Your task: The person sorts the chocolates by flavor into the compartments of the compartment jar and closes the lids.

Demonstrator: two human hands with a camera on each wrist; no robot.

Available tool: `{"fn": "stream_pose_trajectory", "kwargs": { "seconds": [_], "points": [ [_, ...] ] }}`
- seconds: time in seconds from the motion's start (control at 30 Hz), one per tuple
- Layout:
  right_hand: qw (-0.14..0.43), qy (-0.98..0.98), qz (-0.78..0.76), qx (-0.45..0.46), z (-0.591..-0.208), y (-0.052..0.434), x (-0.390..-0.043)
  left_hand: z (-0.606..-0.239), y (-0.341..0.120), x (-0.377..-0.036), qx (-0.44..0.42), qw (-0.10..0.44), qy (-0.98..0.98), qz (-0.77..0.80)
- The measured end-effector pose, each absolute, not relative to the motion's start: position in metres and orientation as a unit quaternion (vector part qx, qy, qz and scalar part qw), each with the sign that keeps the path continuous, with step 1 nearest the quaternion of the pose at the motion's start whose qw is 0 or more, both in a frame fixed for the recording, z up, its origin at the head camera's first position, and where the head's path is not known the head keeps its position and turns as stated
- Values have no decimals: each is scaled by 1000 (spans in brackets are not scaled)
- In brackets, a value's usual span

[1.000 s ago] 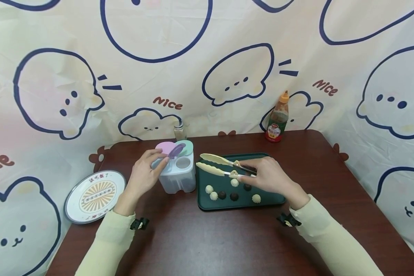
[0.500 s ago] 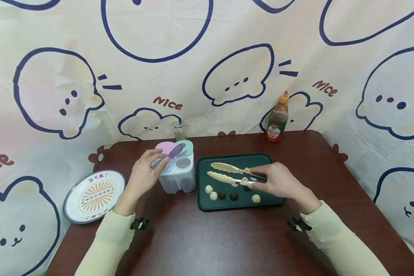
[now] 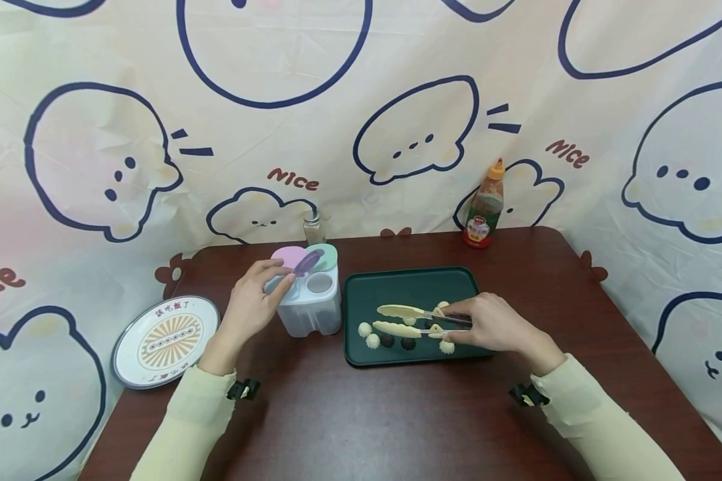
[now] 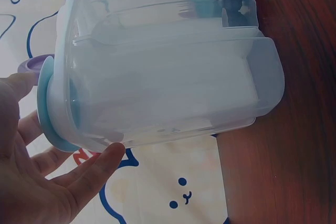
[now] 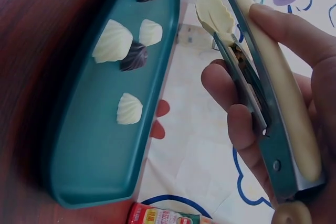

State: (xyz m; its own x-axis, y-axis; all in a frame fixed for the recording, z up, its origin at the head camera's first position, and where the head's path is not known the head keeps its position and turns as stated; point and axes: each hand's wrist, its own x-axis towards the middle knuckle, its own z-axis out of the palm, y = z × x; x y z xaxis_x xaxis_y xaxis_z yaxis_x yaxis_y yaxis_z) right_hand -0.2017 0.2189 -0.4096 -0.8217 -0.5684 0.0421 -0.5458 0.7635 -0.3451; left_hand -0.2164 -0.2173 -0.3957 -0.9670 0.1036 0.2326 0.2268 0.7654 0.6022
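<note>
One pair of tongs (image 3: 402, 311), arms parted, over green tray (image 3: 409, 286), right of centre — right hand (image 3: 498, 324) grips it; dark and pale pieces (image 3: 408, 343) below. Left hand (image 3: 254, 297), left of centre, pinches raised purple lid (image 3: 309, 262) atop clear container (image 3: 309, 317).

Cream backdrop (image 3: 409, 40) w/ blue cartoon outlines (image 3: 271, 105); dk brown tbl (image 3: 361, 427).

Backdrop (image 3: 331, 143) “Nice”, plate (image 3: 171, 343) “该吃饭了”
</note>
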Motion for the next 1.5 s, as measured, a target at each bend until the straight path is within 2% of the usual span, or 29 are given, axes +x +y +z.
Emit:
{"fn": "stream_pose_trajectory", "kwargs": {
  "seconds": [0.47, 1.5],
  "points": [
    [52, 924, -170, -338, -418, 224, -204, -396, -218, -215, -85, 85, -936, -331],
    [70, 930, -134, -334, -419, 214, -207, -395, -217, -216, -89, 93, -935, -330]
  ]
}}
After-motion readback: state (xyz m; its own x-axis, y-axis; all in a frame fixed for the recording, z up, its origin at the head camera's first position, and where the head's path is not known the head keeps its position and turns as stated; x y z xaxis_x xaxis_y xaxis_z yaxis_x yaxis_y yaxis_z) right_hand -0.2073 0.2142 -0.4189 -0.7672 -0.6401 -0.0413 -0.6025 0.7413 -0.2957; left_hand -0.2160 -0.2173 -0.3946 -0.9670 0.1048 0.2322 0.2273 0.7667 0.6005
